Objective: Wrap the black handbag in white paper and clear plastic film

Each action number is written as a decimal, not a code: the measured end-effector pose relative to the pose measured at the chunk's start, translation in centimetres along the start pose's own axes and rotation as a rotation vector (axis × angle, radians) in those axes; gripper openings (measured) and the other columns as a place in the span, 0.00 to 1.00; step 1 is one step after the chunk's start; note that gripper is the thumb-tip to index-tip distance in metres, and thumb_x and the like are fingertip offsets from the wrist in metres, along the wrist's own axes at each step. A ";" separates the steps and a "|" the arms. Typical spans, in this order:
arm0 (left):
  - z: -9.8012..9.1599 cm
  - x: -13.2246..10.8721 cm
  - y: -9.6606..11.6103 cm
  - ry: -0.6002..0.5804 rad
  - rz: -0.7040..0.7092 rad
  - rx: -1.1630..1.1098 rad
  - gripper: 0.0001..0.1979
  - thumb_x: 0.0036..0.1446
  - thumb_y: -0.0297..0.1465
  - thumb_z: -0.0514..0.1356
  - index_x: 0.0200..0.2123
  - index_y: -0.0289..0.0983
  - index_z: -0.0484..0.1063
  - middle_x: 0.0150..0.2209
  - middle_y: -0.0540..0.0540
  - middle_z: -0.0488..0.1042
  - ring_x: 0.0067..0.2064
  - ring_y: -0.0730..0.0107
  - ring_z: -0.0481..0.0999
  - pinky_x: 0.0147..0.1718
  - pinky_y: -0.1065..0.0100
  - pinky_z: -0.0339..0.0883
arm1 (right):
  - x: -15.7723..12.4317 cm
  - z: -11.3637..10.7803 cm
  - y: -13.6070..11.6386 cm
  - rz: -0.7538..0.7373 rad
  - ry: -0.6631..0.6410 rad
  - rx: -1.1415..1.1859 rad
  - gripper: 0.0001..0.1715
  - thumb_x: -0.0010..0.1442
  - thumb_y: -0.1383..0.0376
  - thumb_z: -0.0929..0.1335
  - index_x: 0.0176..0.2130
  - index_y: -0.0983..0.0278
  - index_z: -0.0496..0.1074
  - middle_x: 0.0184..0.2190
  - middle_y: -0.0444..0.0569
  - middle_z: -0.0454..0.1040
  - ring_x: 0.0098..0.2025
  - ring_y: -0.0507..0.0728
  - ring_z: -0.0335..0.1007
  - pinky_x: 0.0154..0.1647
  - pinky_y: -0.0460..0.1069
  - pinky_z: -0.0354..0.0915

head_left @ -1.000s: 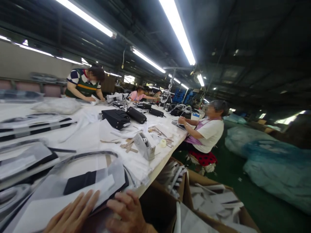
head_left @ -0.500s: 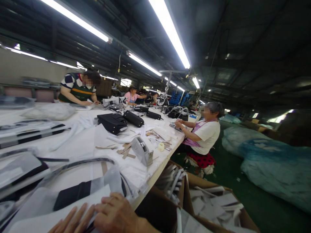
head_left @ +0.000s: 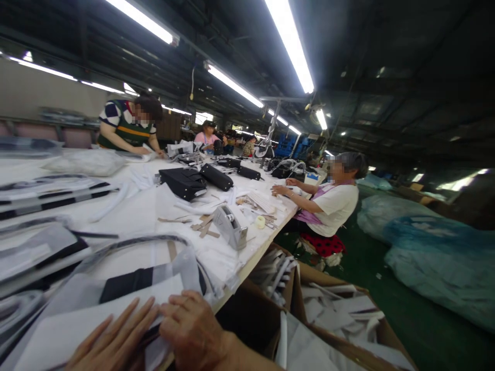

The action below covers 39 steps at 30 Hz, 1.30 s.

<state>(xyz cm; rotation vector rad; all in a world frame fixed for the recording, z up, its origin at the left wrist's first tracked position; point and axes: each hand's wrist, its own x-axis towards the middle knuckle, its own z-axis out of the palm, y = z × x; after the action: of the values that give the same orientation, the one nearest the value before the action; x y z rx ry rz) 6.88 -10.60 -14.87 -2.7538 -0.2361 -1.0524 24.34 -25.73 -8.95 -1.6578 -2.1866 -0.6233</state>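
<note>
Under my left grip (head_left: pixel 116 335) lies the white sheet (head_left: pixel 65 330), and I have that grip flat and spread wide on it, closed on nothing. Just to its right, my right grip (head_left: pixel 197 327) is curled narrow at the sheet's near edge; I cannot tell whether anything is pinched inside. Just beyond the left grip's reach are a black panel (head_left: pixel 126 284), clouded film (head_left: pixel 87 291) and a dark curved handle (head_left: pixel 135 240). I judge the layering done, with sheet, panel and film together; the edge by my right grip looks unfinished, and how much remains I cannot tell. Further left of both grips, similar wrapped pieces (head_left: pixel 38 252) lie on the counter (head_left: pixel 249 265). Ahead of the right grip stands a tape dispenser (head_left: pixel 231 226), with black bags (head_left: pixel 183 182) farther off; to its right, below the counter, is a carton (head_left: pixel 348 345) of white scraps (head_left: pixel 336 304).
</note>
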 end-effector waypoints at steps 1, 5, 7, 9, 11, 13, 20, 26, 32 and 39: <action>-0.9 0.2 0.3 -0.024 0.013 0.001 0.25 0.57 0.35 0.56 0.59 0.52 0.66 0.60 0.54 0.70 0.59 0.63 0.72 0.65 0.64 0.48 | -0.1 -0.2 -0.3 0.020 0.010 0.036 0.09 0.62 0.65 0.63 0.42 0.65 0.69 0.54 0.51 0.73 0.58 0.58 0.65 0.61 0.54 0.60; -4.2 1.9 2.1 -0.264 -0.094 -0.066 0.24 0.62 0.34 0.55 0.62 0.48 0.63 0.63 0.52 0.66 0.64 0.64 0.65 0.64 0.60 0.52 | -0.6 -0.4 -1.1 0.111 0.083 0.171 0.10 0.63 0.72 0.62 0.43 0.65 0.70 0.53 0.53 0.75 0.59 0.59 0.66 0.63 0.57 0.60; -5.0 2.8 2.7 -0.328 -0.177 -0.141 0.20 0.66 0.35 0.53 0.61 0.48 0.65 0.61 0.51 0.69 0.64 0.64 0.65 0.63 0.58 0.54 | -0.7 -0.4 -1.1 0.116 0.096 0.204 0.12 0.64 0.74 0.62 0.44 0.65 0.70 0.52 0.54 0.75 0.59 0.59 0.66 0.62 0.58 0.61; -5.5 3.6 3.1 -0.363 -0.286 -0.207 0.17 0.69 0.35 0.50 0.58 0.48 0.69 0.60 0.51 0.70 0.64 0.63 0.66 0.62 0.56 0.55 | -0.8 -0.5 -1.0 0.097 0.102 0.215 0.14 0.64 0.75 0.61 0.45 0.65 0.71 0.52 0.54 0.75 0.59 0.60 0.67 0.61 0.59 0.62; -5.9 4.2 3.6 -0.384 -0.382 -0.275 0.18 0.71 0.34 0.46 0.56 0.49 0.71 0.59 0.53 0.71 0.64 0.64 0.65 0.62 0.54 0.56 | -0.9 -0.7 -0.8 0.071 0.103 0.221 0.16 0.63 0.76 0.59 0.45 0.65 0.71 0.52 0.55 0.76 0.59 0.61 0.67 0.60 0.60 0.63; -6.2 4.9 4.0 -0.400 -0.462 -0.339 0.18 0.71 0.33 0.46 0.53 0.49 0.73 0.57 0.54 0.73 0.63 0.64 0.66 0.61 0.53 0.56 | -1.1 -1.0 -0.7 0.049 0.097 0.225 0.18 0.62 0.77 0.58 0.44 0.66 0.71 0.52 0.55 0.75 0.59 0.61 0.67 0.60 0.60 0.64; -5.8 5.8 5.0 -0.261 -0.635 -0.388 0.08 0.61 0.36 0.64 0.44 0.46 0.78 0.51 0.51 0.78 0.59 0.61 0.71 0.62 0.52 0.55 | -1.1 -1.5 -0.3 0.021 0.073 0.237 0.20 0.61 0.78 0.59 0.45 0.64 0.71 0.54 0.54 0.75 0.60 0.61 0.66 0.60 0.62 0.64; -5.9 5.9 5.2 -0.234 -0.668 -0.444 0.10 0.66 0.36 0.57 0.43 0.45 0.79 0.49 0.51 0.79 0.59 0.62 0.71 0.62 0.52 0.54 | -1.1 -1.8 -0.4 0.046 0.079 0.286 0.22 0.59 0.79 0.59 0.44 0.63 0.72 0.53 0.54 0.75 0.61 0.60 0.65 0.62 0.63 0.63; -5.9 6.1 5.3 -0.213 -0.694 -0.455 0.04 0.60 0.36 0.65 0.37 0.45 0.80 0.48 0.51 0.80 0.59 0.60 0.71 0.62 0.51 0.54 | -1.3 -1.8 -0.2 0.004 0.069 0.279 0.19 0.61 0.78 0.59 0.44 0.63 0.72 0.53 0.54 0.75 0.61 0.59 0.65 0.62 0.63 0.62; -5.3 5.3 5.3 -0.189 -0.633 -0.436 0.05 0.59 0.34 0.66 0.39 0.45 0.79 0.50 0.51 0.79 0.59 0.59 0.71 0.61 0.50 0.53 | -1.9 -2.4 -2.0 0.024 0.142 0.220 0.12 0.63 0.74 0.63 0.39 0.60 0.73 0.51 0.49 0.77 0.60 0.60 0.65 0.64 0.64 0.58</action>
<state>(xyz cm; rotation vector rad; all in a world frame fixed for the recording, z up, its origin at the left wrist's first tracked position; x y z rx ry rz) 8.49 -16.51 -8.07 -3.2683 -1.0824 -1.0621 22.94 -28.96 -8.13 -1.4777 -2.0501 -0.4598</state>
